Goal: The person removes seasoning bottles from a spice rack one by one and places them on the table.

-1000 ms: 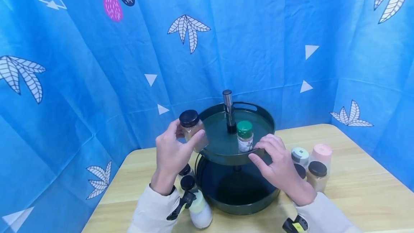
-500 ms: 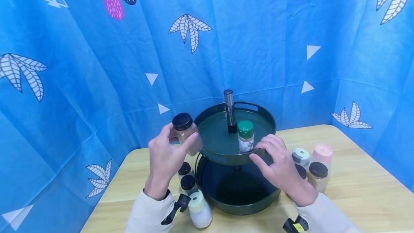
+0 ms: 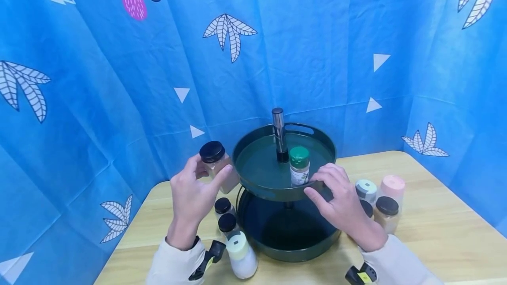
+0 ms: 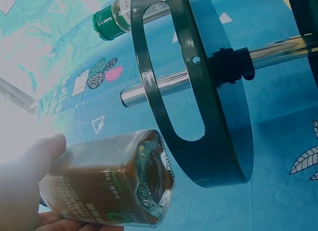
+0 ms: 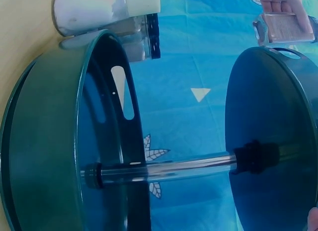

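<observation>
My left hand (image 3: 194, 197) holds a square glass jar (image 3: 223, 173) with a black lid, thumb on the near side. The jar is tilted, just left of the two-tier round tray's upper tier (image 3: 257, 157). In the left wrist view, the jar (image 4: 109, 181) shows brown contents and printed text, its base facing the tray's handle slot. My right hand (image 3: 336, 192) holds the upper tier's front right rim, fingers over it and thumb outside. Beside those fingers, a small shaker bottle (image 3: 299, 166) with a green cap stands upright on the upper tier.
A metal post (image 3: 279, 133) rises through the tray. Left of the lower tier (image 3: 293, 254) stand two black-lidded jars (image 3: 227, 223) and a pale-capped jar (image 3: 242, 258). Several jars, including a pink-capped one (image 3: 393, 184), stand at right on the wooden table (image 3: 439, 241).
My left hand has moved left and slightly down with the jar, away from over the upper tier's edge. The right hand has stayed at the rim.
</observation>
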`<action>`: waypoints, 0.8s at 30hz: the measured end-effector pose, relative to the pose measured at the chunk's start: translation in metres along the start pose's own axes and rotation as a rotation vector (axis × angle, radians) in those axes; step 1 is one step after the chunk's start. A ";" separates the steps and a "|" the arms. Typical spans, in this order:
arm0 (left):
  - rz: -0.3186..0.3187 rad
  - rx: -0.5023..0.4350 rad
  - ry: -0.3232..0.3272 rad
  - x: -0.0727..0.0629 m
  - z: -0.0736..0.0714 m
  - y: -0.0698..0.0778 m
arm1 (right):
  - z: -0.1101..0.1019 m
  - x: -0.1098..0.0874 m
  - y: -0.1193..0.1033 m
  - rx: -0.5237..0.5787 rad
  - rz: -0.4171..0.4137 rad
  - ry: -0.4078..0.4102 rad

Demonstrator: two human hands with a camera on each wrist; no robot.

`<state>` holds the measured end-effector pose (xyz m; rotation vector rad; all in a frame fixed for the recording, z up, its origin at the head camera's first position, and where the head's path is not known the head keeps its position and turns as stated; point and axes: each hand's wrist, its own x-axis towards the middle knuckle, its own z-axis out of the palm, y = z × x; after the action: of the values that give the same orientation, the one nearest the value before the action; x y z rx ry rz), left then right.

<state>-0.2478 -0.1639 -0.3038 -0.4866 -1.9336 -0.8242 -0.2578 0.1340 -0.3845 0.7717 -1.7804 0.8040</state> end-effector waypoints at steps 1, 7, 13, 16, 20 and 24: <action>-0.003 0.002 -0.002 0.000 0.000 0.000 | 0.000 0.000 0.000 0.000 0.001 -0.001; -0.026 0.013 -0.012 -0.003 -0.003 0.000 | -0.002 0.000 -0.002 -0.003 0.009 -0.014; -0.055 0.026 -0.027 -0.007 -0.005 -0.003 | -0.002 0.000 -0.002 -0.002 0.008 -0.013; -0.069 0.044 -0.024 -0.009 -0.007 -0.006 | -0.001 0.000 -0.002 -0.001 0.006 -0.012; -0.064 0.060 -0.017 -0.011 -0.008 -0.009 | -0.001 0.000 -0.002 0.003 0.005 -0.012; -0.055 0.066 -0.018 -0.012 -0.008 -0.010 | -0.002 -0.001 -0.001 0.002 0.007 -0.009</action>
<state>-0.2440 -0.1765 -0.3151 -0.4033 -1.9916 -0.7908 -0.2558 0.1347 -0.3843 0.7715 -1.7916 0.8085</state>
